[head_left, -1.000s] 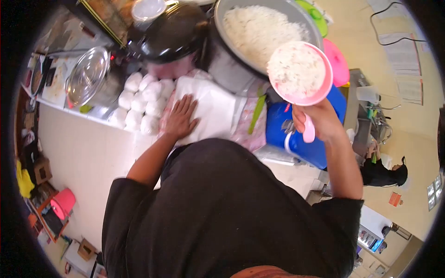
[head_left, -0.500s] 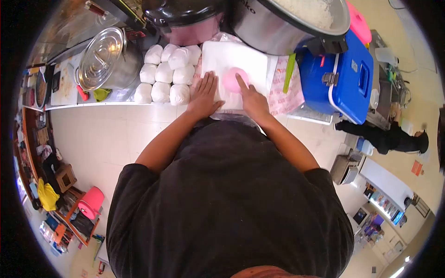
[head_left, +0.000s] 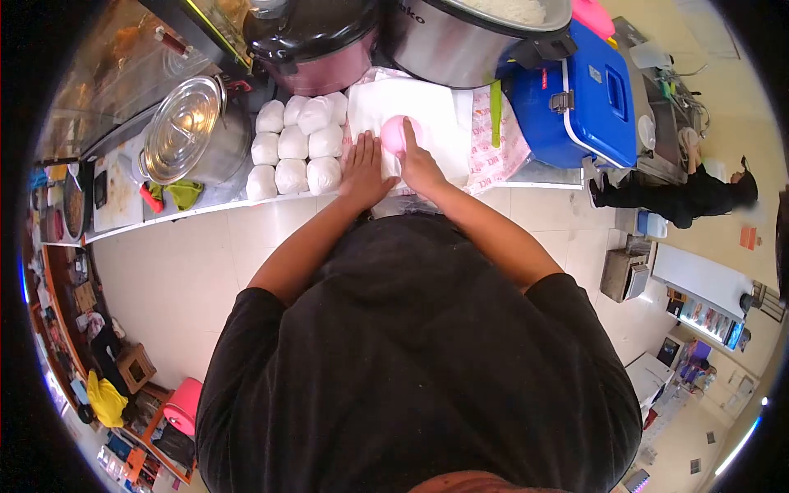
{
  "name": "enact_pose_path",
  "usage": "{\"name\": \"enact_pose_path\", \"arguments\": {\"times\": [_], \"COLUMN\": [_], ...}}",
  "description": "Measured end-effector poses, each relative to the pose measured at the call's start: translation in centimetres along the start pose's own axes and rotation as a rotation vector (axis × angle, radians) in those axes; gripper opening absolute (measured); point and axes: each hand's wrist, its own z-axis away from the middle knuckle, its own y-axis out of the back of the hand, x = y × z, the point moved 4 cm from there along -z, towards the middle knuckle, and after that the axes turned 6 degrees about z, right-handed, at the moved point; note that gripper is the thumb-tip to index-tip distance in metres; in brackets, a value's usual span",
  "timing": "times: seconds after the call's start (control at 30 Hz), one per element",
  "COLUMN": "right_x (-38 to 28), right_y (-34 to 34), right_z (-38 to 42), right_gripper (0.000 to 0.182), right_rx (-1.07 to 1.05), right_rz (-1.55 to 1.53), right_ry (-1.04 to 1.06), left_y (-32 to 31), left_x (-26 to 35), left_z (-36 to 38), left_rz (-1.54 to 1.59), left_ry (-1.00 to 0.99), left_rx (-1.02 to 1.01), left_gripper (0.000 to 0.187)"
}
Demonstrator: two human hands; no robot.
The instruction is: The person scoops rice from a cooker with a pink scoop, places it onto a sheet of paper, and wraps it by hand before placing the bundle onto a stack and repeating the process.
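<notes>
White paper sheets (head_left: 444, 103) lie on the counter in front of me. A round pink bowl-like object (head_left: 394, 136) rests on them. My right hand (head_left: 423, 170) grips this pink object from its right side, the index finger stretched over its top and the other fingers bent at its near edge. Flat on the paper's left edge lies my left hand (head_left: 364, 171), fingers extended, holding nothing. Left of that hand, several white wrapped bundles (head_left: 292, 141) stand packed in rows, one stacked on top.
A large rice cooker (head_left: 440, 45) and a dark-lidded pot (head_left: 316, 49) stand behind the paper. On the right are a green strip-like utensil (head_left: 496, 115) and a blue cooler (head_left: 604, 99); left, a lidded steel pot (head_left: 189, 131). Another person (head_left: 682, 193) stands far right.
The view has shifted slightly, so the counter items appear further left. My right hand stays on the pink object and my left hand stays flat on the paper.
</notes>
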Motion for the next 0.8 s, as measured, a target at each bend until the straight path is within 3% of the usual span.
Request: {"name": "enact_pose_path", "arguments": {"times": [0.07,0.17,0.27,0.37,0.4,0.47,0.57,0.6,0.67,0.73,0.8], "right_x": [1.4,1.6,6.3,13.7,12.3,14.4,17.7,10.5,9.9,10.5,10.8], "right_y": [-0.9,3.0,7.8,11.3,12.1,10.6,8.4,12.7,9.9,4.8,2.4], "right_z": [-0.7,0.3,1.4,2.0,2.6,2.4,1.1,4.3,4.5,2.5,0.8], "right_gripper": [0.079,0.082,0.08,0.077,0.074,0.06,0.044,0.044,0.06,0.088,0.095], "right_rx": [0.056,0.003,0.189,0.43,0.21,0.23,0.573,0.755,0.469,0.274,0.042], "right_rz": [-0.019,-0.479,-0.707,0.027,-0.044,0.013,0.157,0.226,0.41,0.306,0.378], "right_ry": [0.059,-0.188,-0.194,0.004,-0.16,-0.095,0.108,0.103,0.105,0.443,0.49], "left_y": [-0.1,-0.2,-0.1,0.1,-0.1,-1.2,-3.1,-3.4,-4.0,-1.6,-1.1], "left_x": [-0.2,-0.5,-0.1,-0.7,-1.1,-2.2,-4.2,-4.7,-6.5,-5.8,-5.0], "left_z": [-0.2,0.0,1.2,2.5,3.0,3.2,2.1,2.1,1.1,-0.4,-2.0], "left_rz": [0.008,0.009,0.045,0.139,0.17,0.195,0.12,0.125,0.122,0.279,0.318], "left_ry": [0.0,-0.009,-0.071,-0.2,-0.23,-0.208,-0.37,-0.447,-0.514,-0.391,-0.322], "left_rx": [0.012,0.049,0.128,0.167,0.162,0.231,0.371,0.444,0.522,0.381,0.347], "left_gripper": [0.105,0.104,0.092,0.066,0.055,0.038,0.022,0.02,0.021,0.025,0.027]}}
